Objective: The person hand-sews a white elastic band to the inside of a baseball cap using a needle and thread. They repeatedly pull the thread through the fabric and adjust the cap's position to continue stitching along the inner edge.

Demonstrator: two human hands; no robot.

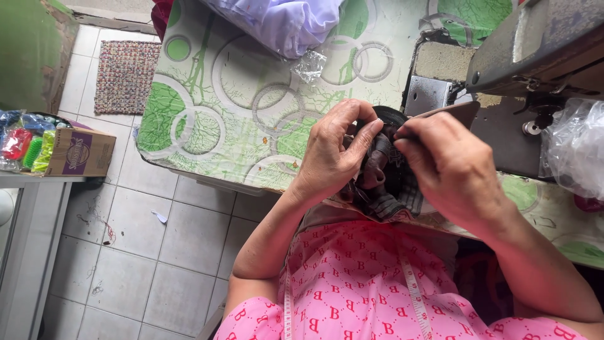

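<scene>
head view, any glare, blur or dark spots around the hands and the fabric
Head view: even daylight, sharp throughout; the dark fabric between the left hand and right hand loses detail in shadow; mild sheen on the clear plastic bag; edges bend slightly from the wide lens.

My left hand (333,154) curls inward, thumb and forefinger pinched together at the tips, the other fingers bent loosely beneath them. My right hand (450,167) faces it, knuckles up, fingertips drawn into a pinch just beside the left ones. Both forearms angle in from my sides, bare, wrists slightly bent.
</scene>
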